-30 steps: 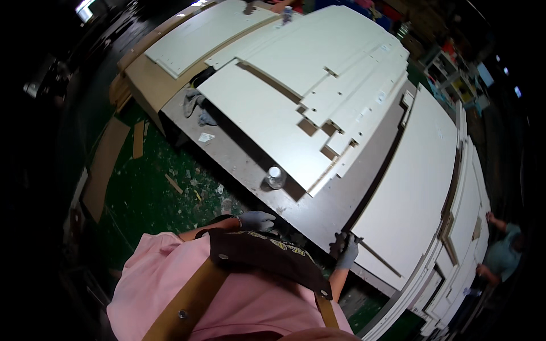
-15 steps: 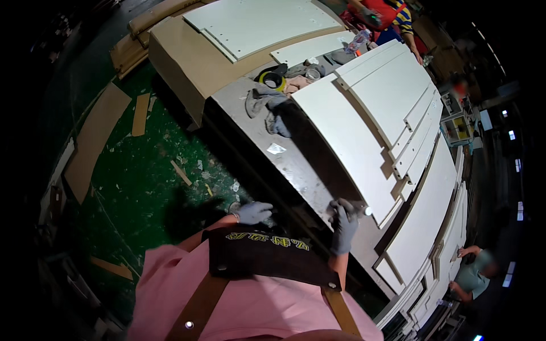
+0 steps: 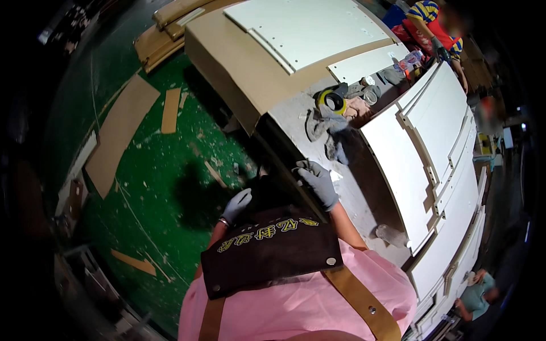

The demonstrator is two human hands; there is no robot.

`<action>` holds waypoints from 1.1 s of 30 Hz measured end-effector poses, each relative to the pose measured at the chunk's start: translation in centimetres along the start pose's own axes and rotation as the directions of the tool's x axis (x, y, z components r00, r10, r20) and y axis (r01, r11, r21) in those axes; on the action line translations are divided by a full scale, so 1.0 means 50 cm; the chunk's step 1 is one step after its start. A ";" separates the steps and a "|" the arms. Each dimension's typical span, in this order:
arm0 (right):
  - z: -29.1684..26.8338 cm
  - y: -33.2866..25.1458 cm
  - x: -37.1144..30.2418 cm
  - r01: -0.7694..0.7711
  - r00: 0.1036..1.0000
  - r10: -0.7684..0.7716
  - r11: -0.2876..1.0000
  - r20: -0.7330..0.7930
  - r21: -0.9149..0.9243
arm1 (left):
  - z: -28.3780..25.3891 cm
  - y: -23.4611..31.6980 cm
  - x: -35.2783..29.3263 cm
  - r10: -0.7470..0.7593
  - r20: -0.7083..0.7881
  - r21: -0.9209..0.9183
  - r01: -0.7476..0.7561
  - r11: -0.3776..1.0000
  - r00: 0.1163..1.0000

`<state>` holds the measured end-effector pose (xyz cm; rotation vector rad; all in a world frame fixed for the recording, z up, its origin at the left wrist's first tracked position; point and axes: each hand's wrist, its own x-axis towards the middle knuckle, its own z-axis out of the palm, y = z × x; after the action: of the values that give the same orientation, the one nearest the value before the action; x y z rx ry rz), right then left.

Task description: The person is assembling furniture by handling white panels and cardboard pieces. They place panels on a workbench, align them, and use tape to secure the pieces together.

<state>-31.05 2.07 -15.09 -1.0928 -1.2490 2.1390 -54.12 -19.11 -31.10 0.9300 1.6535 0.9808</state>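
Observation:
My left hand (image 3: 236, 205), in a pale grey glove, is in front of my dark apron, above the green floor. Its fingers are loosely stretched and I see nothing in them. Over the near edge of the grey bench is my right hand (image 3: 318, 183), gloved alike, its fingers loosely bent and apart, with no held thing showing. A clear plastic bottle (image 3: 392, 235) with a white cap lies on the bench to the right, apart from that hand. Beyond my right hand are crumpled grey cloths (image 3: 324, 126) and a black and yellow tape roll (image 3: 332, 102).
White panels (image 3: 398, 165) are stacked along the bench's right side. More white boards (image 3: 307, 28) lie on a large cardboard-brown stack (image 3: 222, 62). Cardboard strips (image 3: 170, 111) litter the green floor. One person (image 3: 435, 28) works at the far right, another (image 3: 478, 295) at the lower right.
My right hand has moved away from the capped bottle, leftward and farther to the bench edge. My left hand has shifted slightly left. The view has turned, so the bench appears farther right.

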 end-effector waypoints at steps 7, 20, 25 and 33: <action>0.035 -0.033 0.250 0.139 0.990 -0.139 0.971 0.018 -0.194 | -0.147 0.005 0.278 0.607 0.245 0.318 -0.654 0.686 0.756; 0.136 -0.269 0.629 0.182 0.967 -0.180 0.983 0.180 0.001 | -0.316 0.090 0.626 -0.647 -0.011 -0.926 0.235 0.294 0.763; 0.198 -0.336 0.736 0.044 0.998 -0.036 0.987 0.057 -0.156 | -0.328 0.009 0.767 -0.249 -0.012 -0.998 -0.026 -0.052 0.968; 0.324 -0.363 0.937 -0.057 0.997 0.031 0.908 -0.069 -0.416 | -0.415 -0.080 0.937 -0.528 -0.136 -0.939 0.061 0.338 0.839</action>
<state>-72.40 34.85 -14.20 -1.3558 -1.7197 1.8959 -86.03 18.10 -46.61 -0.4173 1.1782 1.6289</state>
